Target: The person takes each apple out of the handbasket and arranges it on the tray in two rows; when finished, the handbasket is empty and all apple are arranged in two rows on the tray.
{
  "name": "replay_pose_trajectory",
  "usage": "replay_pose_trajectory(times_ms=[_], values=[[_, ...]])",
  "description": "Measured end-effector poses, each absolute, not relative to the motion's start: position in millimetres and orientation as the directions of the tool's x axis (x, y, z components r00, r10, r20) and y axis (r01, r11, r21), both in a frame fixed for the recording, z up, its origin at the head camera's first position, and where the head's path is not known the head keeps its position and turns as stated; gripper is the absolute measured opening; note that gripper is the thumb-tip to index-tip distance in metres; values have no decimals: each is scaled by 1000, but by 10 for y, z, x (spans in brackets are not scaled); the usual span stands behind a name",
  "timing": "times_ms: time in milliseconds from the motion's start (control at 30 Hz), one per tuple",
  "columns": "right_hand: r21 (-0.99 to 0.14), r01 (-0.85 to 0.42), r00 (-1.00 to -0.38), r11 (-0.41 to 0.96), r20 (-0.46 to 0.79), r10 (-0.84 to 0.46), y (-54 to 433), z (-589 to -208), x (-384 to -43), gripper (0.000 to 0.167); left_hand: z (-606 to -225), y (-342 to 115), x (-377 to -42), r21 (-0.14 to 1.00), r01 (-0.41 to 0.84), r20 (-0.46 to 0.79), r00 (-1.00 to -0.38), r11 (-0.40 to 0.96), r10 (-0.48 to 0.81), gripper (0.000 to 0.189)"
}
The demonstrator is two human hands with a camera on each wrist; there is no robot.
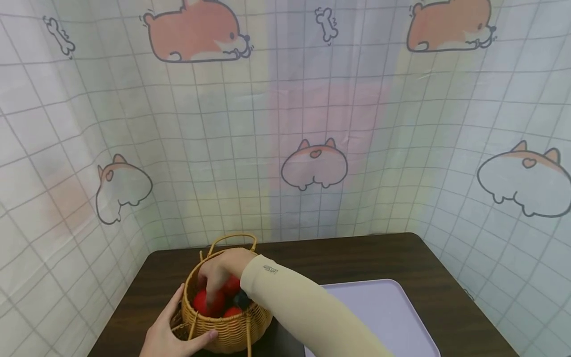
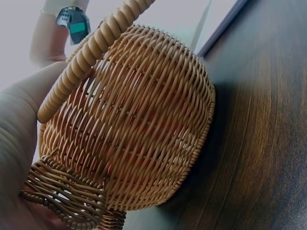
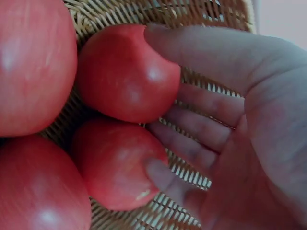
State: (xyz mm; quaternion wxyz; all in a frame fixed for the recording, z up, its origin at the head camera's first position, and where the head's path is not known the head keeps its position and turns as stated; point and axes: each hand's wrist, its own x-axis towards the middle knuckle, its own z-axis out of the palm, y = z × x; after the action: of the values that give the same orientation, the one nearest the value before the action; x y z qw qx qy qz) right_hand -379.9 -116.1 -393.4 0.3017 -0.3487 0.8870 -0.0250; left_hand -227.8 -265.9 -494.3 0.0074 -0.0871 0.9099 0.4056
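A round wicker basket point(image 1: 229, 334) stands at the table's near left and holds several smooth, round red fruits point(image 1: 207, 303). My left hand point(image 1: 167, 334) grips the basket's left side, thumb along its front wall; the left wrist view shows the coiled handle point(image 2: 91, 55) crossing by the thumb. Inside the basket is my right hand point(image 1: 223, 270), reaching down over the rim. In the right wrist view, its thumb and fingers close round one red fruit point(image 3: 127, 74), and the little finger touches a second fruit point(image 3: 115, 165) beside it.
A pale lilac tray point(image 1: 379, 312) lies on the dark wooden table point(image 1: 348, 260) to the right of the basket, partly behind my right sleeve point(image 1: 312, 307). A grid-patterned curtain point(image 1: 232, 173) with cartoon dogs encloses the back and sides.
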Motion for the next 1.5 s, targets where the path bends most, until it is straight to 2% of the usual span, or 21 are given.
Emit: replay_pose_trajectory(times_ms=[333, 567, 800, 1100, 1300, 1500], values=[[-224, -636, -569, 739, -512, -644, -1255, -4072, -3803, 54, -4943, -2644, -2264, 742, -145, -61, -987, 655, -150, 139], [-192, -644, -563, 740, -536, -629, -1258, -4126, -3842, 58, -4970, -2622, -2258, 743, -129, -41, -988, 657, -149, 139], [-209, -652, -539, 729, -548, -639, -1267, -4157, -3870, 45, -4978, -2612, -2261, 751, -124, -36, -988, 648, -148, 139], [-189, -687, -568, 701, -462, -681, -1268, -4139, -3888, 34, -4972, -2640, -2280, 744, -136, -50, -988, 654, -148, 138], [-215, -717, -537, 664, -438, -721, -1235, -3987, -3921, 41, -4960, -2666, -2279, 741, -139, -57, -988, 657, -146, 139], [-257, -714, -549, 652, -373, -748, -1035, -3849, -3933, 43, -4951, -2656, -2268, 740, -134, -46, -988, 660, -148, 140]])
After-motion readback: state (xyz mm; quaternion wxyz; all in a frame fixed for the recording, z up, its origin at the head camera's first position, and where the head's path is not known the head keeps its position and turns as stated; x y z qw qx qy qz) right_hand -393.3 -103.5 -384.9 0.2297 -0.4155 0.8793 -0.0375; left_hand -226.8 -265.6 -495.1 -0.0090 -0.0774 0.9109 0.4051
